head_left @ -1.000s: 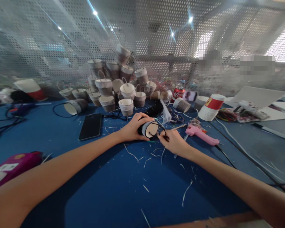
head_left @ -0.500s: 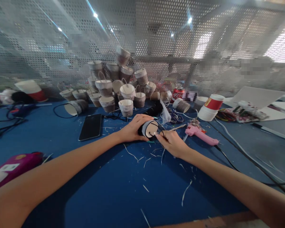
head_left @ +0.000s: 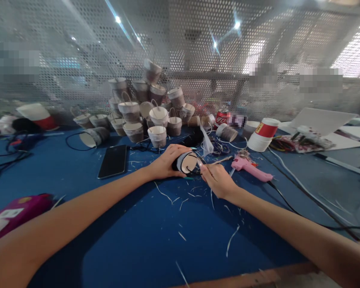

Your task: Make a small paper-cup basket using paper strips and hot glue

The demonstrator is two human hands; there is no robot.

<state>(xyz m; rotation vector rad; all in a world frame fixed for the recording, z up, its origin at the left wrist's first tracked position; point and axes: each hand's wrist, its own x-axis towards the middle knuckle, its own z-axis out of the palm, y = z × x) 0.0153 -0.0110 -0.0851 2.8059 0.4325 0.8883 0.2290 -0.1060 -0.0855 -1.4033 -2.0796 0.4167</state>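
My left hand [head_left: 167,162] is wrapped round a small paper-cup bucket [head_left: 189,163], tipped on its side with its pale round inside facing me. A dark cord [head_left: 195,173] runs from the cup's rim toward my right hand [head_left: 218,180]. The fingers of that hand are pinched together just right of the rim, on the cord as far as I can see; the fingertips partly hide it. Behind my hands several similar small buckets [head_left: 131,112] with thin handles are piled up. One more bucket [head_left: 95,137] lies on its side to the left.
A black phone [head_left: 112,161] lies left of my hands. At right are a pink glue gun [head_left: 252,169] with its cable, stacked paper cups [head_left: 262,138] and a red can [head_left: 222,119]. Cord scraps litter the blue table [head_left: 132,240]. A purple object [head_left: 22,212] lies at left.
My right hand has drawn back slightly to the right from the cup's mouth. My left hand keeps its hold on the cup. The whole view has shifted slightly.
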